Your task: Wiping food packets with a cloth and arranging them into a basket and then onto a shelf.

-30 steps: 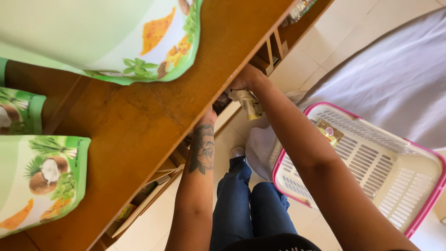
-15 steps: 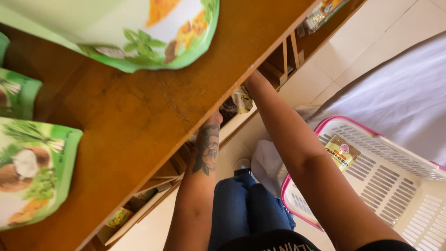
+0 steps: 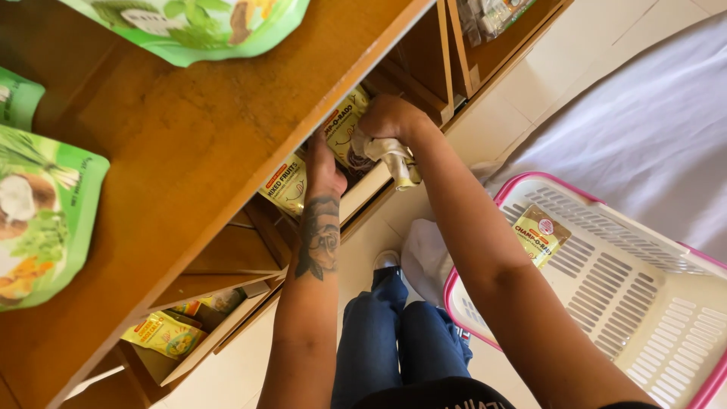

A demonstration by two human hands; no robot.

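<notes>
A pale yellow snack pouch [image 3: 286, 184] on the shelf under the wooden tabletop [image 3: 189, 151] is touched by the left hand [image 3: 324, 170], whose grip is hidden. Just to its right, a crumpled cream packet [image 3: 394, 159] is clasped in the closed right hand [image 3: 390, 121]. One yellow packet [image 3: 538, 235] is held in the pink-rimmed white basket [image 3: 659, 318].
</notes>
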